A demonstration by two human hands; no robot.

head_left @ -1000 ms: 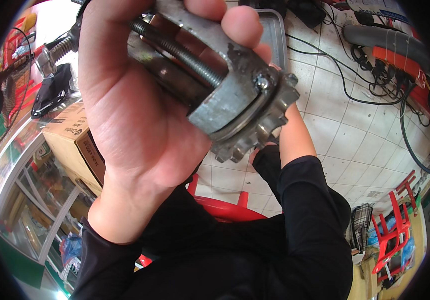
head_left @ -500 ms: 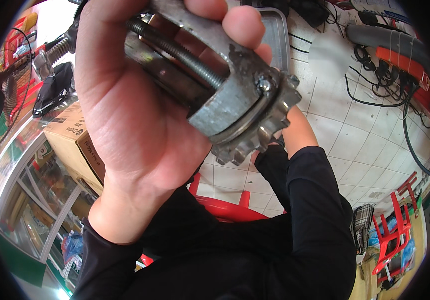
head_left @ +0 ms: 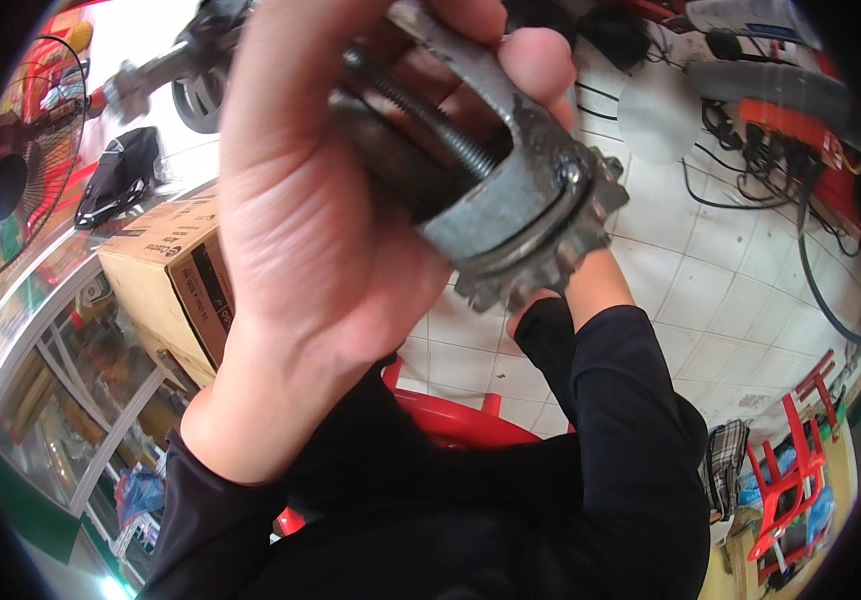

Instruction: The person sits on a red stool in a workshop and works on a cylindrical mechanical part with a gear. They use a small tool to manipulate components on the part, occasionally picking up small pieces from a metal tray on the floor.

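My left hand [head_left: 301, 230] fills the upper middle, fingers wrapped round a grey metal assembly [head_left: 481, 200]. A threaded rod [head_left: 421, 115] runs through its open frame, and a toothed sprocket [head_left: 551, 265] sits on its lower right end. A blurred bolt [head_left: 131, 90] sticks out at the upper left, beyond my thumb. My right forearm [head_left: 601, 285] reaches up behind the sprocket, which hides most or all of that hand; I cannot tell what it touches.
A fan [head_left: 21, 170], black bag [head_left: 116, 175], cardboard box [head_left: 151, 270] and glass cabinet [head_left: 61, 400] stand left. Cables [head_left: 741, 185] and an orange-and-grey machine [head_left: 781, 115] lie upper right on the tiled floor [head_left: 711, 290]. Red plastic stools [head_left: 791, 465] are lower right; a red chair [head_left: 461, 420] is near me.
My left hand has shifted right with the assembly, now slightly blurred. The bolt at the upper left has moved right and up, and a dark wheel shows beside it.
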